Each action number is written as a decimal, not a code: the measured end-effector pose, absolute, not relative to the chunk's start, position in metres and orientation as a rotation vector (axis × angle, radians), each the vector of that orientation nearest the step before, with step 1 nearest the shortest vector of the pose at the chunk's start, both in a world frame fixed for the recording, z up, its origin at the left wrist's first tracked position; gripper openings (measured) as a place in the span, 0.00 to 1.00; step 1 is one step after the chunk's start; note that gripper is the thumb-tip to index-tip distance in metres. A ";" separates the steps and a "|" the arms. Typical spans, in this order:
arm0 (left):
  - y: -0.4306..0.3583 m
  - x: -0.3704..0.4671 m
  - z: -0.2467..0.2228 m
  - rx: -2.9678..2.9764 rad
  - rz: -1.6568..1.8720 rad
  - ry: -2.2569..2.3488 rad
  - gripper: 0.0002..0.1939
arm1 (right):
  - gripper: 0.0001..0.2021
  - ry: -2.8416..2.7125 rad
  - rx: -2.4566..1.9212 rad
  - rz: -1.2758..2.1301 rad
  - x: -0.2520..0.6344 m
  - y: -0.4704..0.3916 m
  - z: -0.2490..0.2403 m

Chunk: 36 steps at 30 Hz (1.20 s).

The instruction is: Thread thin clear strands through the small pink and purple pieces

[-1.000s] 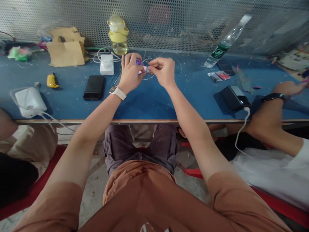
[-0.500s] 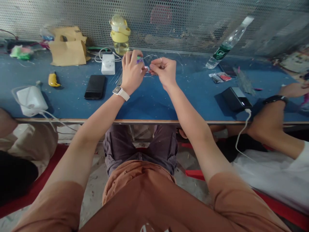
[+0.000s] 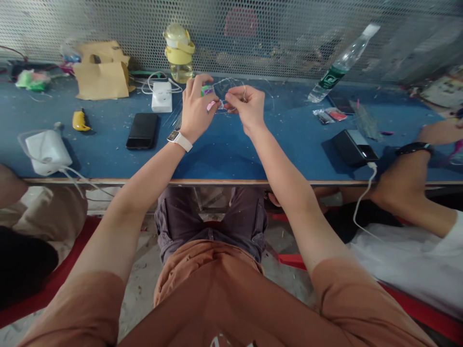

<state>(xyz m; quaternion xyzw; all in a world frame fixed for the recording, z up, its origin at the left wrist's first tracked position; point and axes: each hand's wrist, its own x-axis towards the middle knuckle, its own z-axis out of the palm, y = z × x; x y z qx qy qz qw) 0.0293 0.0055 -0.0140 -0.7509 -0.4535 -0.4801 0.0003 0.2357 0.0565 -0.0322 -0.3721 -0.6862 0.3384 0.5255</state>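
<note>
My left hand [image 3: 197, 105], with a watch on its wrist, is over the back middle of the blue table. Its thumb and fingers close on a small pink and white piece [image 3: 214, 106]. A green and purple bit [image 3: 207, 90] shows beneath its fingers. Just to the right, my right hand [image 3: 249, 105] is pinched, its thumb against the index finger; what lies between those fingertips is too small to make out. Thin clear strands [image 3: 272, 91] loop behind and around both hands.
A yellow-lided bottle [image 3: 180, 55], white charger [image 3: 162, 97] and black phone [image 3: 142, 130] stand or lie left of my hands. At right are a leaning water bottle [image 3: 331, 77], black power bank [image 3: 354, 148] and another person's arm [image 3: 407, 173].
My left hand's fingers have shifted slightly, showing more of the pink piece and the green and purple bit. My right hand's fingers have moved a little.
</note>
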 end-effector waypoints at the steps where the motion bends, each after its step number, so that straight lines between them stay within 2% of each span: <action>1: 0.008 0.029 -0.015 -2.360 -1.530 -1.439 0.26 | 0.54 -1.644 -0.899 0.800 0.235 0.055 -0.031; 4: 0.016 0.029 -0.021 -2.353 -1.580 -1.485 0.33 | 0.54 -1.663 -0.901 0.778 0.232 0.049 -0.026; 11: 0.024 0.030 -0.028 -2.358 -1.629 -1.510 0.37 | 0.51 -1.688 -0.878 0.759 0.234 0.054 -0.031; 13: 0.021 0.029 -0.025 -2.389 -1.625 -1.491 0.36 | 0.49 -1.674 -0.896 0.783 0.237 0.060 -0.034; 18: 0.009 0.026 -0.017 -2.319 -1.680 -1.392 0.23 | 0.47 -1.524 -0.927 0.875 0.243 0.062 -0.030; 21: 0.008 0.025 -0.016 -2.242 -1.706 -1.378 0.21 | 0.47 -1.485 -0.937 0.905 0.243 0.058 -0.024; 25: 0.017 0.024 -0.020 -2.101 -1.776 -1.442 0.29 | 0.50 -1.514 -0.923 0.856 0.241 0.060 -0.025; 29: 0.030 0.021 -0.029 -2.275 -1.705 -1.506 0.32 | 0.57 -1.626 -0.884 0.772 0.240 0.064 -0.031; 36: 0.050 0.017 -0.041 -2.293 -1.989 -1.498 0.36 | 0.55 -1.586 -0.887 0.817 0.235 0.057 -0.027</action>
